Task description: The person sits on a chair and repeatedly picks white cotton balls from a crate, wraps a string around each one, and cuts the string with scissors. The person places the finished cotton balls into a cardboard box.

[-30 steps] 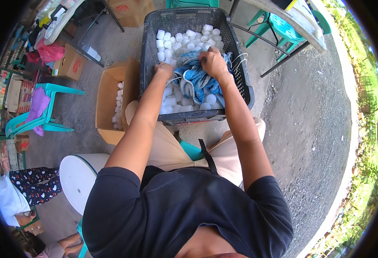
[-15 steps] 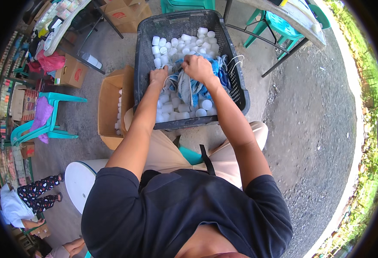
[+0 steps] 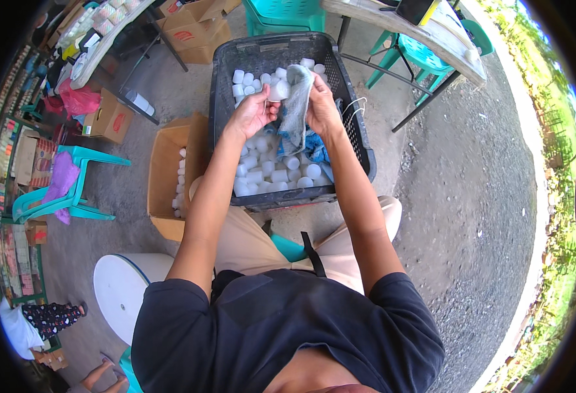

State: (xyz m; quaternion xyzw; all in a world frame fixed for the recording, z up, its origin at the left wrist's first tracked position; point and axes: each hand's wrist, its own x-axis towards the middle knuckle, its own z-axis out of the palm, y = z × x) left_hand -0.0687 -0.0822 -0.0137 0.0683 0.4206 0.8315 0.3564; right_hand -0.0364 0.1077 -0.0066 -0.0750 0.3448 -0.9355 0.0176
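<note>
Grey cloth [image 3: 296,105] and white cup [image 3: 278,90] gripped by both hands [image 3: 252,112] [image 3: 324,108] above black crate [image 3: 356,134].

Bright daylight fills the scene, strongest on the grey ground [image 3: 471,196] at right, which looks pale and slightly washed out. The white caps [image 3: 268,173] in the black crate [image 3: 360,141] glare a little. The left side, under cover, is dimmer with muddier colour. Soft shadows fall beneath the bench [image 3: 399,26] and its legs. Fisheye distortion bends edges strongly toward the rim, ringed by black vignette. The centre is sharp; the periphery smears and loses detail.
</note>
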